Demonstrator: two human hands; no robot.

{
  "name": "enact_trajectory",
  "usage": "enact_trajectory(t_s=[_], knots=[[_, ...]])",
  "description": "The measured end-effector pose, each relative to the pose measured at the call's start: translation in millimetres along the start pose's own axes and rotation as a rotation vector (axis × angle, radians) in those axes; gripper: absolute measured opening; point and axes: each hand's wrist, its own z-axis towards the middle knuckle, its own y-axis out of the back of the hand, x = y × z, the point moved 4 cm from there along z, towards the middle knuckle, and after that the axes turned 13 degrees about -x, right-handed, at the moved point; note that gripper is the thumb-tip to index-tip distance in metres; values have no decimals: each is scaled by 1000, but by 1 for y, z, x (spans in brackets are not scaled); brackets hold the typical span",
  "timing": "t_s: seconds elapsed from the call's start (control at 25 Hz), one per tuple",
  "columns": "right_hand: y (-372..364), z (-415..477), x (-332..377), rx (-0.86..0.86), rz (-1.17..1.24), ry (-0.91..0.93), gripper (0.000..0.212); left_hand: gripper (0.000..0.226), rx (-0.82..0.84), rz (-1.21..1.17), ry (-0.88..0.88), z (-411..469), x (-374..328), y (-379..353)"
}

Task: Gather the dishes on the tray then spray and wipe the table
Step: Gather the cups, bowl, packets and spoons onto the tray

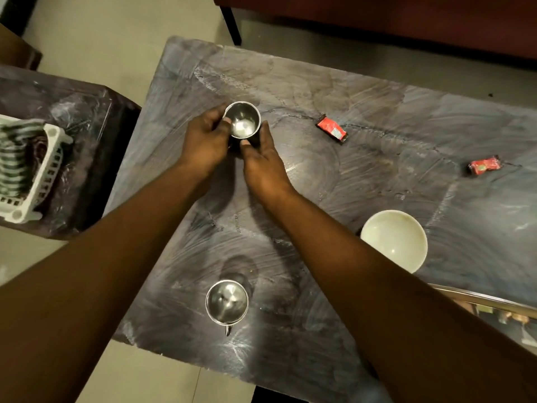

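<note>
While both my arms reach out over the table [363, 91], I hold a steel cup [242, 120] between my two hands near its far left part. My left hand [205, 141] curls round the cup's left side, with the thumb lying on the rim. My right hand [263, 161] wraps the near and right side, its thumb pressed against the wall just below the rim. The cup stands upright with its mouth open to me and something pale at its bottom. Whether its base touches the tabletop or hangs just above it I cannot tell, since my hands hide it. Closer to me, near the front edge, a steel mug [227, 302] stands upright, its small handle pointing toward me. To my right a white bowl [393, 239] sits on the table, partly behind my right forearm. Just beyond the bowl, at the right edge of the view, shows the shiny rim of a tray [479, 298]. A red wrapper [331, 128] lies to the right of the cup I hold, and a second red wrapper [484, 165] lies farther right, well apart from it. The tabletop is dark and streaked with pale smears. Off to my left, on a side table [81, 112], a white rack [43, 175] holds a striped cloth [14, 158].
</note>
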Motion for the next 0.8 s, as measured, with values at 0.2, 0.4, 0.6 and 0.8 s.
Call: enact_trajectory(t_s=[0.2, 0.4, 0.6, 0.8], knots=[[41, -19, 4, -191, 69, 42, 58, 33, -53, -226, 64, -69, -10, -9], [147, -115, 10, -343, 186, 112, 44, 38, -9, -401, 89, -205, -38, -25], [256, -211, -38, -450, 232, 31, 40, 41, 82, -409, 195, -333, -5, -67], [318, -242, -113, -485, 143, -64, 28, 34, 92, -266, 254, -405, 49, -117]])
